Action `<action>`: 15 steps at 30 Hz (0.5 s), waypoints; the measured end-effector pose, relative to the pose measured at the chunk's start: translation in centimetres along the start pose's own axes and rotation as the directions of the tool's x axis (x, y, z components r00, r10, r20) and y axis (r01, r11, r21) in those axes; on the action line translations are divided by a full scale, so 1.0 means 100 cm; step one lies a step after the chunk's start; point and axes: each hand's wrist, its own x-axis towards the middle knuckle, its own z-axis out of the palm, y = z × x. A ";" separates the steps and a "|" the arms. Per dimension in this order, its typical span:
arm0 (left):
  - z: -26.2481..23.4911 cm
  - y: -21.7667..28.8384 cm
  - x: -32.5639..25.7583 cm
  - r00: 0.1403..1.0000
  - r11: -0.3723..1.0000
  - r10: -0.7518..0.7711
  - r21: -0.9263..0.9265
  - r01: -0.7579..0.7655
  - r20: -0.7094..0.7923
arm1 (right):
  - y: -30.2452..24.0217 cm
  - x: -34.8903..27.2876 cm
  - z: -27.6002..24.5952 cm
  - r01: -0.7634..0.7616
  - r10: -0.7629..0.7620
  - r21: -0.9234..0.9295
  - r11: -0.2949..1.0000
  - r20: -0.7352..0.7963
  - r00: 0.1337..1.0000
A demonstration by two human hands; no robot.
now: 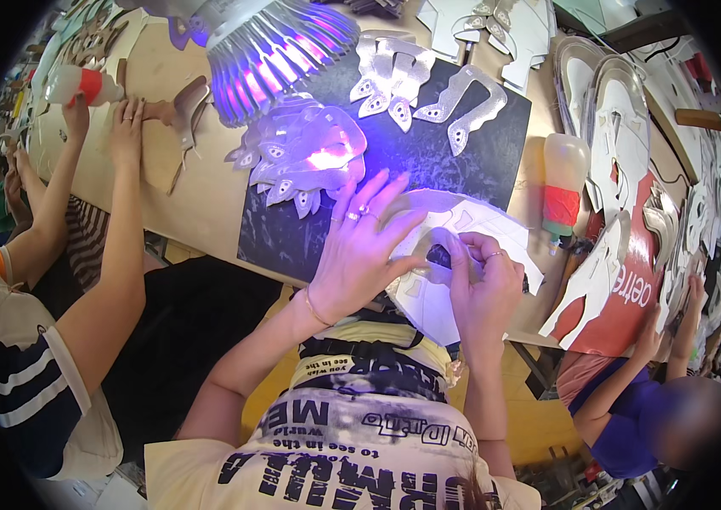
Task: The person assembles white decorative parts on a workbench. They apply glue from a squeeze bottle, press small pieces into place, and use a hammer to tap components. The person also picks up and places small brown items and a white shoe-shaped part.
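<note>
A white, curved flat piece [428,304], which looks like a shoe upper, lies at the mat's near edge and overhangs toward me. It has a dark opening near its middle. My left hand [359,242] rests over the piece's left side, fingers spread and thumb touching it near the opening. The fingers of my right hand [489,276] are closed in a pinch on the piece's edge beside the opening. Just beyond my left fingertips is a pile of grey shoe-upper pieces [305,153], lit purple. Several more grey U-shaped pieces [464,106] lie at the far side.
A finned lamp [284,55] hangs over the dark mat [496,166]. At right stand a bottle with a red band [562,183] and white cut pieces [602,272] on a red sheet [636,285]. A co-worker's hands [127,127] work at left; another person [632,416] sits at right.
</note>
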 end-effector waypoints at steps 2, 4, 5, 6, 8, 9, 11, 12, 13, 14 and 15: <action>0.003 0.002 -0.004 1.000 0.999 0.020 0.036 -0.019 -0.020 | 0.000 0.002 0.002 -0.014 0.014 0.026 1.000 0.000 1.000; 0.005 0.003 -0.006 0.998 0.997 0.047 0.059 -0.045 -0.031 | 0.001 0.002 0.003 -0.037 0.036 0.026 0.999 0.022 0.999; 0.006 0.003 -0.007 0.998 0.996 0.061 0.070 -0.058 -0.035 | 0.002 0.002 0.003 -0.055 0.054 0.030 0.998 0.037 0.998; 0.007 0.003 -0.007 0.997 0.995 0.071 0.074 -0.068 -0.041 | 0.002 0.002 0.003 -0.046 0.045 0.027 0.999 0.036 0.998; 0.009 0.003 -0.007 0.994 0.993 0.091 0.075 -0.087 -0.052 | 0.004 0.003 0.003 -0.039 0.038 0.029 0.999 0.041 0.998; 0.011 0.002 -0.006 0.994 0.992 0.102 0.084 -0.098 -0.044 | 0.005 0.003 0.004 -0.022 0.021 0.029 0.999 0.034 0.999; 0.011 0.001 -0.006 0.993 0.989 0.118 0.094 -0.115 -0.025 | 0.005 0.002 0.005 0.009 -0.010 0.035 0.999 0.022 1.000; 0.011 0.001 -0.005 0.993 0.988 0.116 0.101 -0.115 -0.014 | 0.005 0.002 0.006 0.002 -0.003 0.041 0.999 0.019 1.000; 0.011 0.001 -0.005 0.993 0.988 0.115 0.109 -0.114 -0.005 | 0.005 0.001 0.007 -0.004 0.003 0.050 0.999 0.016 1.000; 0.011 0.001 -0.005 0.994 0.987 0.112 0.116 -0.112 0.004 | 0.005 0.001 0.007 -0.009 0.008 0.058 0.998 0.015 1.000; 0.011 0.001 -0.005 0.993 0.987 0.114 0.116 -0.114 0.007 | 0.006 0.001 0.007 0.022 -0.023 0.049 0.999 0.019 1.000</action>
